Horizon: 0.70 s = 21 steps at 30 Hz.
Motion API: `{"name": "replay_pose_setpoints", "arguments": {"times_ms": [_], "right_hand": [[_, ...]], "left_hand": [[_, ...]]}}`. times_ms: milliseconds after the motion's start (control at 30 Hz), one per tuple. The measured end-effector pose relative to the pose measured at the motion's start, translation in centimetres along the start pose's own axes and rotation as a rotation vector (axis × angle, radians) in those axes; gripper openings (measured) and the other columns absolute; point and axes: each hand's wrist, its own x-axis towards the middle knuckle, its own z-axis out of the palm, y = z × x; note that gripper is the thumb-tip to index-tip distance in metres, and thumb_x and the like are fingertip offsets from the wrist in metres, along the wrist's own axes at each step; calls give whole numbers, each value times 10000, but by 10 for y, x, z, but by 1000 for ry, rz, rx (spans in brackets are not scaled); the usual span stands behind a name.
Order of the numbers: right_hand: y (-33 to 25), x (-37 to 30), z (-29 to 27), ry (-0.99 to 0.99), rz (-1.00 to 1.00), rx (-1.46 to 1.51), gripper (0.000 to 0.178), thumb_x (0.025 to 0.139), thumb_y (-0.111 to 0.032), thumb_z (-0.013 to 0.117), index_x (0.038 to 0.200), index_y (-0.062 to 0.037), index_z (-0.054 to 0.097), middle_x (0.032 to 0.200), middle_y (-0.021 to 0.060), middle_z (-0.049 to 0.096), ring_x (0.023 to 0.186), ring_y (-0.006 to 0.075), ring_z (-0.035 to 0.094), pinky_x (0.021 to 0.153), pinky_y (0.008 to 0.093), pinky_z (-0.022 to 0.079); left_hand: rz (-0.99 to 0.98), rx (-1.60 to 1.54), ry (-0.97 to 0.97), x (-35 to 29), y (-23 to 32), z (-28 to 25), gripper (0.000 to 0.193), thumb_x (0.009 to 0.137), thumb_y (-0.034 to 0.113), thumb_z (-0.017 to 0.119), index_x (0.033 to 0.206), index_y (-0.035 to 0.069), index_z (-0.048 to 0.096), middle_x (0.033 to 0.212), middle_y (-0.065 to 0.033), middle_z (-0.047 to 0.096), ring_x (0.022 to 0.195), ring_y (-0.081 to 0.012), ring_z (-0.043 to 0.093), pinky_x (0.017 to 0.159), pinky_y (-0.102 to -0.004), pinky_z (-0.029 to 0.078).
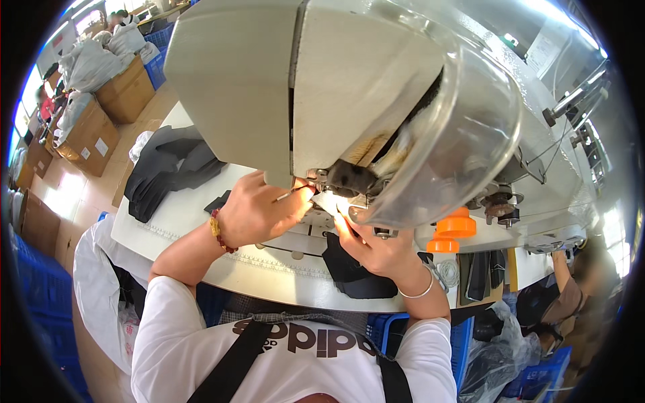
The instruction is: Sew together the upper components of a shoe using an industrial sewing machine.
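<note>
Under the head of a large sewing machine (pixel 228 87), both of my hands meet at the lit needle area. My left hand (pixel 259 209) is closed, with a thin dark rod-shaped tool (pixel 290 194) lying across its fingers; its kind is unclear. A small white piece (pixel 326 201) lies between the hands in the bright light. The fingertips of my right hand (pixel 379 250) are pressed together at its edge, partly hidden by the machine. Below that hand lies a black fabric piece (pixel 356 272) on the white table (pixel 269 265).
A pile of black cut pieces (pixel 168 171) lies on the table's left. A clear plastic guard (pixel 463 127) bulges over the work, with orange knobs (pixel 453 225) beside it. Cardboard boxes (pixel 87 138) stand on the left floor. At the right another person's arm (pixel 561 269) shows.
</note>
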Motion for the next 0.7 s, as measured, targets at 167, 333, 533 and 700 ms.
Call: {"name": "replay_pose_setpoints", "arguments": {"times_ms": [167, 333, 533, 700], "right_hand": [[7, 27, -20, -43, -10, 65, 224, 699, -96, 740, 896, -201, 718, 1012, -24, 694, 760, 129, 653, 634, 290, 499], [-1, 34, -34, -143, 82, 194, 204, 710, -127, 807, 904, -142, 743, 833, -19, 587, 568, 117, 530, 486, 303, 395], [-7, 35, -48, -147, 267, 305, 300, 736, -187, 810, 1010, -87, 742, 822, 20, 592, 679, 200, 590, 551, 331, 451], [-19, 78, -101, 114, 228, 1524, 414, 861, -212, 817, 1188, -9, 666, 1027, 100, 705, 824, 254, 647, 665, 322, 504]], "left_hand": [[-273, -120, 189, 7, -49, 5, 290, 844, 84, 726, 1132, 53, 724, 1068, -88, 721, 953, -215, 684, 808, -320, 532], [-404, -351, 226, 55, -81, 1, 285, 874, 93, 707, 1155, 42, 714, 1077, -79, 718, 978, -193, 677, 830, -314, 529], [-553, -704, 284, 68, -83, -12, 283, 918, 107, 677, 1188, 26, 699, 1091, -65, 714, 1015, -160, 667, 864, -304, 523], [-733, -1050, 437, -27, -155, -66, 352, 1008, 138, 587, 1327, -10, 596, 1136, -52, 692, 1016, -115, 651, 926, -280, 516]]}}
